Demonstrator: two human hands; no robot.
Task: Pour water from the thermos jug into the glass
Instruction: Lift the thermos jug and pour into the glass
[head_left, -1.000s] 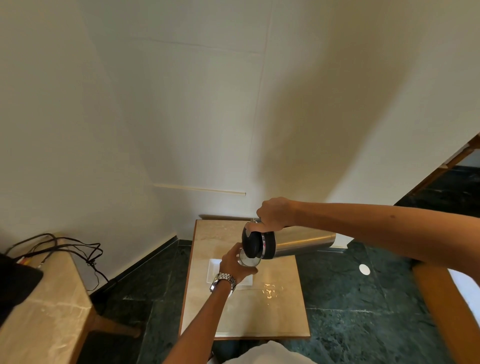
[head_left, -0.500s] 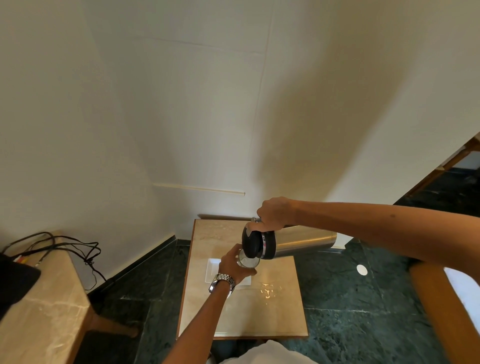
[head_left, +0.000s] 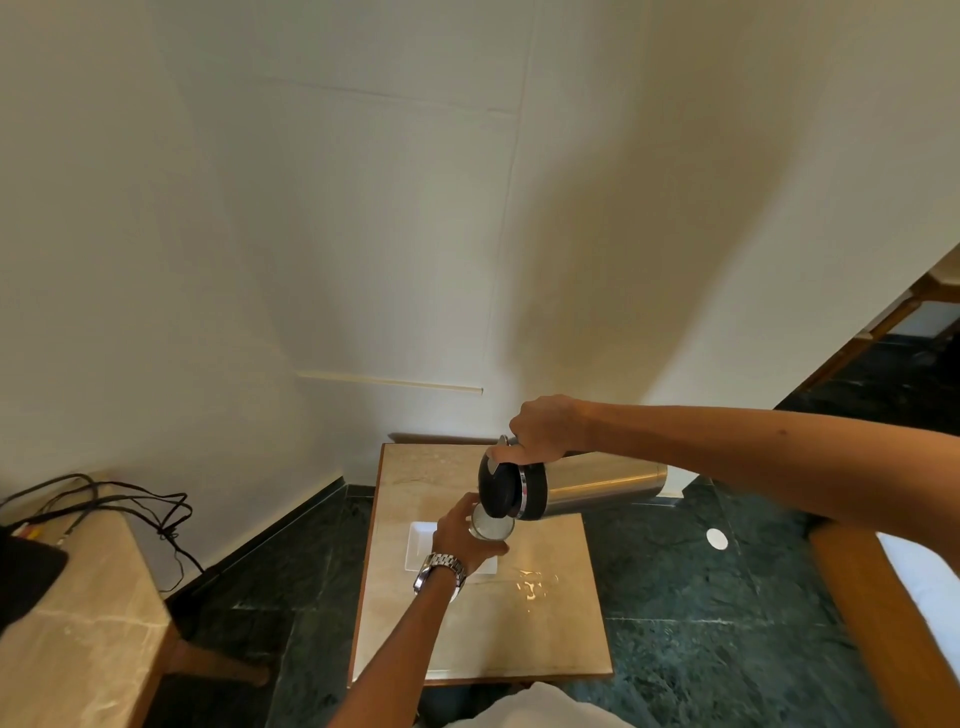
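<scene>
A steel thermos jug (head_left: 597, 486) with a black top lies tipped nearly flat above the small marble table (head_left: 483, 639). My right hand (head_left: 543, 428) grips its handle from above. The black spout end hangs right over the mouth of a clear glass (head_left: 491, 527). My left hand (head_left: 465, 532), a metal watch on its wrist, is wrapped round the glass and holds it above a white rectangular tray (head_left: 421, 540). How much water the glass holds is hard to tell.
A shiny wet patch (head_left: 532, 584) lies on the table right of the tray. A second marble table (head_left: 78, 613) with black cables stands at the left. Dark green floor surrounds the table; a wooden chair arm (head_left: 883, 613) is at right. White walls stand close behind.
Hardly anything has moved. The jug stays tipped over the glass and both hands keep their grips; the view has shifted very slightly.
</scene>
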